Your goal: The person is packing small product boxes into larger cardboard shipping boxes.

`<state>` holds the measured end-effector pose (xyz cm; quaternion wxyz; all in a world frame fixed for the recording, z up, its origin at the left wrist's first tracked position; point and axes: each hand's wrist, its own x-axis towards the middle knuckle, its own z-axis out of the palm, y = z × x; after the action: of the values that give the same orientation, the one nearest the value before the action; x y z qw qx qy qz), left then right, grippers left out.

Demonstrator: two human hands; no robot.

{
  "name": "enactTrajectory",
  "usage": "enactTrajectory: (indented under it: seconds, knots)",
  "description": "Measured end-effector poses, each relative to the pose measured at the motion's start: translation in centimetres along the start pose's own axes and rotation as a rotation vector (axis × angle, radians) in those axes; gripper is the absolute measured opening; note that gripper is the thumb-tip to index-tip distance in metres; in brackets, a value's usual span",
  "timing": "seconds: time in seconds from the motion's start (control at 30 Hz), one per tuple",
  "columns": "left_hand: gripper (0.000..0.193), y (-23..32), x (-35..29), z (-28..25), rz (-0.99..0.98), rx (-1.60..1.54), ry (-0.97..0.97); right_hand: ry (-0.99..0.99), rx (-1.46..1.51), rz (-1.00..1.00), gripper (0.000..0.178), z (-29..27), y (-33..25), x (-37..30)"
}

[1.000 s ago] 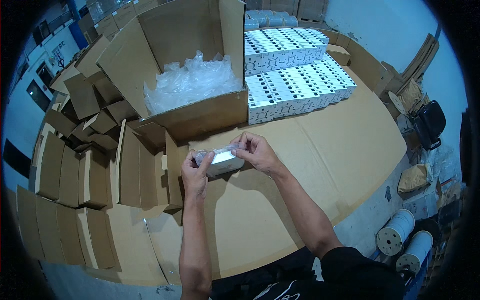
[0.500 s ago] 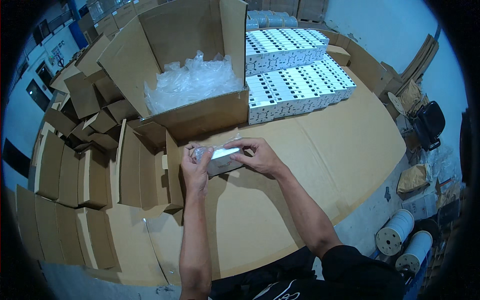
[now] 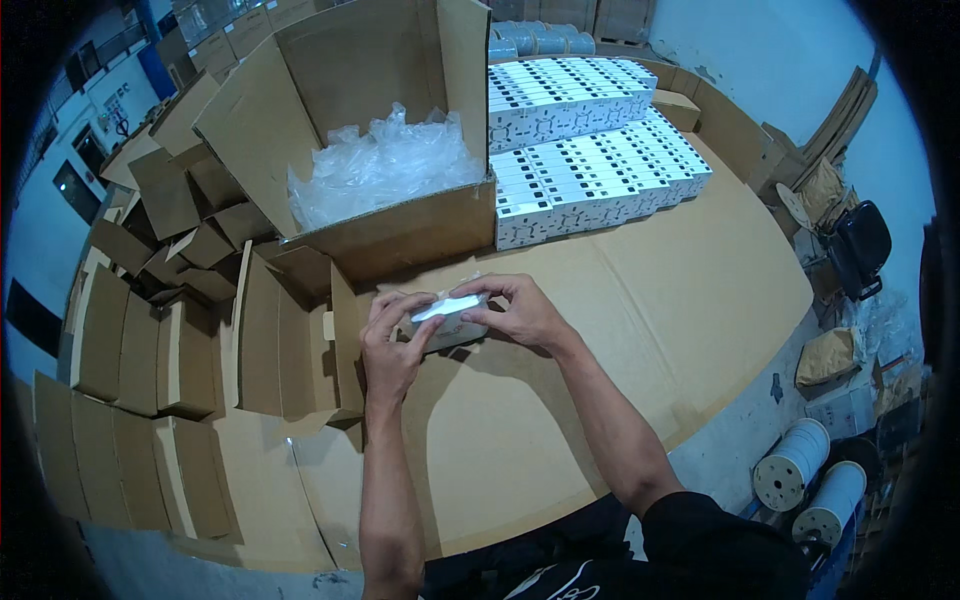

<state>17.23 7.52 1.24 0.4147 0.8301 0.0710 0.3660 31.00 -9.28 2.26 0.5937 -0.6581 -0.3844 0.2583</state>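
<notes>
Between my two hands, just above the cardboard-covered table (image 3: 560, 430), is a small white box (image 3: 450, 333) with clear plastic wrap around it. My left hand (image 3: 393, 345) grips its left end, thumb and fingers pinching the top edge. My right hand (image 3: 515, 312) pinches the right end, with the thumb on the near side and the fingers over the top. Parts of the box and the wrap are hidden behind my fingers.
Ahead stands a big open carton (image 3: 400, 225) full of clear plastic bags (image 3: 390, 165). Stacked white boxes (image 3: 580, 190) rise to its right. An open cardboard box (image 3: 300, 340) is close by my left hand, with several more cartons (image 3: 185, 360) beyond. Cable spools (image 3: 790, 465) stand on the right.
My left hand's fingers have shifted right, over the top edge of the white box, closer to my right hand. My right hand has hardly moved.
</notes>
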Motion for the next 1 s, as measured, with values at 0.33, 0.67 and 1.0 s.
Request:
enactTrajectory:
  seconds: [0.33,0.67,1.0]
  knots:
    - [0.037,0.5,-0.3,1.0,-0.425,-0.407,-0.081,0.079,-0.581,-0.376,0.028,-0.5,-1.6,-0.5]
    - [0.058,0.2,-3.3,1.9,-0.373,-0.303,0.011,-0.193,-0.931,-0.219,0.028,0.5,-5.2,0.6]
    - [0.065,5.6,-13.9,-3.3,-0.218,0.188,-0.117,-0.008,-0.723,-0.510,0.029,3.5,-9.4,6.2]
